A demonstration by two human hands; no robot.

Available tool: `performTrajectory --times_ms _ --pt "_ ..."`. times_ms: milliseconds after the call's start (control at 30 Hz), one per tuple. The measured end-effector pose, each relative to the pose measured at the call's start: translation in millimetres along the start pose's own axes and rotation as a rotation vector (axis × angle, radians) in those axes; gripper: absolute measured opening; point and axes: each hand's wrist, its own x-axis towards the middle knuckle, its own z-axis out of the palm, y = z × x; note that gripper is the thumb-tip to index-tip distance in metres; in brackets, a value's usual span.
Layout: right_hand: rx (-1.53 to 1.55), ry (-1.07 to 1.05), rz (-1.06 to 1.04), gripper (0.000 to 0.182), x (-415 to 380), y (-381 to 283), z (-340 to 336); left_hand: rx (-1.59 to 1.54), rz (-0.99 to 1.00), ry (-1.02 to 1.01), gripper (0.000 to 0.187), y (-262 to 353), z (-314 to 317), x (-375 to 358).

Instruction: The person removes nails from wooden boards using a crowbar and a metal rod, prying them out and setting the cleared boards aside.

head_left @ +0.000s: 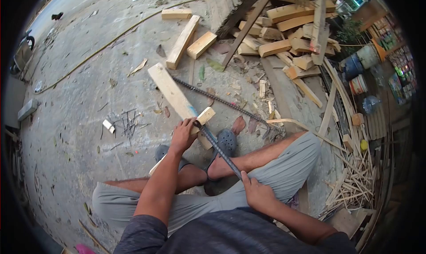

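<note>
My right hand (259,194) is closed around the lower end of a ribbed metal bar (224,154). The bar slants up to the left, its dark far end against a small wooden block (206,115). That block lies across a long wooden plank (171,89) with a blue mark, between my feet. My left hand (184,136) is closed on the block's left end, beside the bar's tip; its fingertips are partly hidden. A second ribbed bar (217,99) rests on the ground right of the plank.
Thin dark nails or rods (128,124) lie scattered left, near a small pale wood piece (108,126). Cut wood blocks (182,42) lie ahead, with a large wood pile (297,28) at upper right. Wood splinters (355,187) and buckets (358,84) are at the right.
</note>
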Motion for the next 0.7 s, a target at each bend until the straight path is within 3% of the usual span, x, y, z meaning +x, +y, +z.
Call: performTrajectory --times_ms 33,133,200,233,333,367,433,633,700 --pt "0.015 0.009 0.046 0.057 3 -3 -6 0.006 0.008 -0.012 0.076 -5 4 2" --pt "0.146 0.335 0.007 0.037 35 -2 -35 -0.044 0.027 0.027 0.066 -25 14 6" --pt "0.068 0.310 0.006 0.025 58 6 -52 -0.083 -0.038 0.060 0.056 -24 8 10" --pt "0.028 0.293 -0.003 0.025 69 9 -58 -0.070 -0.007 0.127 0.055 -32 8 16" --pt "-0.044 0.280 -0.018 0.031 98 11 -59 -0.049 -0.105 0.069 0.062 -58 2 30" --pt "-0.046 0.269 -0.037 0.031 100 8 -55 -0.051 -0.030 0.129 0.064 -64 3 31" --pt "-0.063 0.295 -0.093 0.032 106 21 -50 -0.041 -0.163 0.026 0.066 -53 -8 29" --pt "-0.115 0.341 -0.072 0.034 119 84 8 -0.004 -0.068 0.124 0.071 -54 -2 30" --pt "-0.113 0.346 -0.072 0.034 129 110 40 0.014 -0.139 0.064 0.072 -37 -11 29"
